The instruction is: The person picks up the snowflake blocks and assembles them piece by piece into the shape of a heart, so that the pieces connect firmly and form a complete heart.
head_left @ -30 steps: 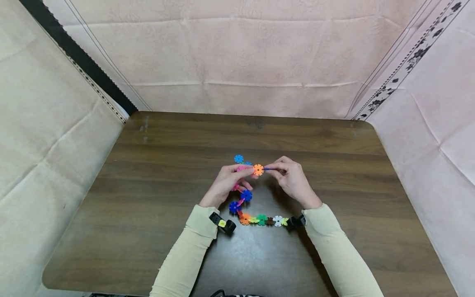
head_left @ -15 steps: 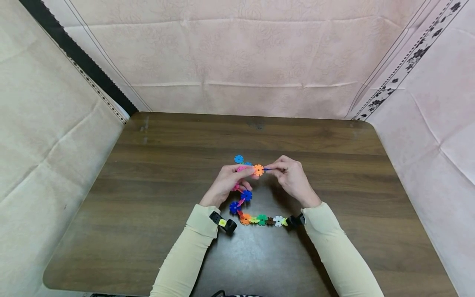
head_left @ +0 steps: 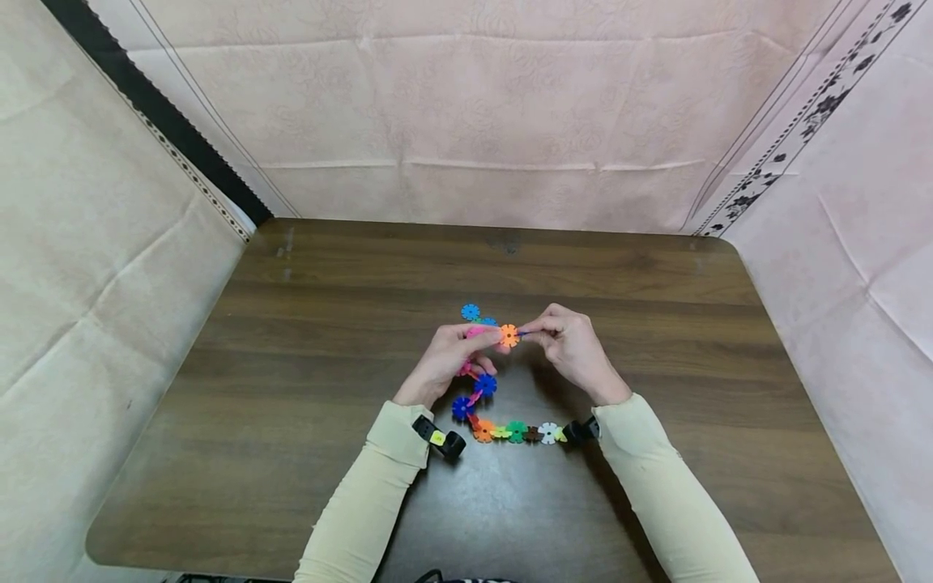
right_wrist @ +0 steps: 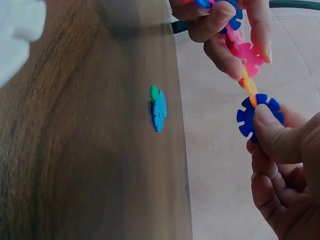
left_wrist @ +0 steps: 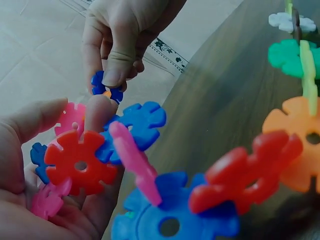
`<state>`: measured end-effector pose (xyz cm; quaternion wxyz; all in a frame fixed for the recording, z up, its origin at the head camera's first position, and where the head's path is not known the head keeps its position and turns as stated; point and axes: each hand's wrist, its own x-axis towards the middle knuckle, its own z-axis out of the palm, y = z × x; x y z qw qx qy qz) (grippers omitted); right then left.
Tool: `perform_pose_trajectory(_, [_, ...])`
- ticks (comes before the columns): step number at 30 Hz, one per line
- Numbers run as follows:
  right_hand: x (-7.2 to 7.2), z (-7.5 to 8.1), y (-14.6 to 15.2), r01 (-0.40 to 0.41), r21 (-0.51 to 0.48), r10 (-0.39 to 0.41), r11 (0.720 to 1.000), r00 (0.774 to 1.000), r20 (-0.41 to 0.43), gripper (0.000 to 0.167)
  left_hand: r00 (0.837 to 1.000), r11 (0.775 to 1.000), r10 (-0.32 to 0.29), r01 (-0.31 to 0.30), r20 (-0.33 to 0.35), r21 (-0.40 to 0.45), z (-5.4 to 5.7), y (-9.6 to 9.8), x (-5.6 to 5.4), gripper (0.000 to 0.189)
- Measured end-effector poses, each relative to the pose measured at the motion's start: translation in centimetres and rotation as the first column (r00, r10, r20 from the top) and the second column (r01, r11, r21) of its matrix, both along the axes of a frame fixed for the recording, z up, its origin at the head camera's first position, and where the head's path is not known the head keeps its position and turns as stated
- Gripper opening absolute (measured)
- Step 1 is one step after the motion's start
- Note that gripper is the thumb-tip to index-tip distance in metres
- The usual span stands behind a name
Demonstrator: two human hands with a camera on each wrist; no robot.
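Note:
Flower-shaped slotted plastic discs are linked in a chain. My left hand (head_left: pixel 445 360) holds one end of it, with a pink disc (right_wrist: pixel 247 56) between thumb and fingers. Out from this pink disc sticks an orange disc (head_left: pixel 509 335). My right hand (head_left: pixel 572 352) pinches a dark blue disc (right_wrist: pixel 247 117) at its slots, where it meets the orange one. Under the left palm hang a red disc (left_wrist: pixel 81 162) and more pink ones. From there the chain drops past two blue discs to an orange disc (head_left: pixel 483 431) and a green disc (head_left: pixel 516 431).
Behind the left hand, light blue discs (head_left: pixel 470 312) with a green piece (right_wrist: pixel 154 93) lie on the brown wooden table (head_left: pixel 328 470). The chain's white disc (head_left: pixel 548 433) is near the right wrist's camera (head_left: pixel 581 432). Pale cloth (head_left: pixel 466 113) hangs around the table.
Hardly anything differs: both hands stay in place with the orange and dark blue discs between them. The orange disc has turned very slightly.

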<state>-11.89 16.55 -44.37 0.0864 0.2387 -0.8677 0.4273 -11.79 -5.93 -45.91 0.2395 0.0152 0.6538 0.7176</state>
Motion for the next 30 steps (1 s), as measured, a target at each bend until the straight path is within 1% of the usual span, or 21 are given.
perform_pose_trajectory(5, [-0.1, 0.1, -0.1, 0.002, -0.006, -0.002, 1.000, 1.000, 0.026, 0.015, 1.000, 1.000, 0.020, -0.020, 0.010, -0.011, 0.3, -0.4, 0.1, 0.037])
perform_pose_trajectory(10, [-0.4, 0.2, -0.5, -0.016, 0.015, 0.015, 1.000, 0.999, 0.052, 0.012, 0.999, 0.999, 0.045, -0.045, 0.005, -0.016, 0.3, -1.1, -0.1, 0.037])
perform_pose_trajectory(15, [-0.6, 0.5, -1.3, -0.058, 0.009, 0.058, 0.998, 0.997, 0.059, 0.011, 0.999, 0.999, 0.038, -0.039, -0.010, -0.034, 0.5, -1.9, -0.2, 0.034])
perform_pose_trajectory(18, [-0.8, 0.8, -2.1, -0.097, 0.005, 0.096, 0.995, 0.993, 0.065, 0.011, 0.999, 0.997, 0.027, -0.029, -0.033, -0.071, 0.8, -2.6, -0.1, 0.035])
perform_pose_trajectory(20, [-1.0, 0.9, -2.5, -0.109, 0.008, 0.108, 0.994, 0.991, 0.076, 0.012, 0.999, 0.995, 0.025, -0.028, -0.039, -0.094, 1.0, -3.0, -0.1, 0.037])
perform_pose_trajectory(22, [-1.3, 1.1, -2.7, -0.111, 0.018, 0.108, 0.994, 0.987, 0.122, 0.017, 0.999, 0.993, 0.032, -0.037, -0.045, -0.115, 1.1, -3.3, 0.0, 0.036])
perform_pose_trajectory(24, [-1.8, 1.1, -2.8, -0.102, 0.040, 0.093, 0.994, 0.978, 0.186, 0.024, 0.998, 0.989, 0.049, -0.054, -0.044, -0.135, 1.3, -3.5, 0.2, 0.033])
perform_pose_trajectory(27, [-3.0, 1.1, -2.7, -0.092, 0.096, 0.060, 0.991, 0.954, 0.293, 0.034, 0.996, 0.984, 0.079, -0.085, -0.041, -0.158, 1.3, -3.9, 0.4, 0.027])
perform_pose_trajectory(30, [-4.2, 0.6, -2.8, -0.108, 0.178, 0.037, 0.978, 0.932, 0.362, 0.037, 0.994, 0.982, 0.099, -0.103, -0.036, -0.159, 1.2, -4.3, 0.5, 0.022])
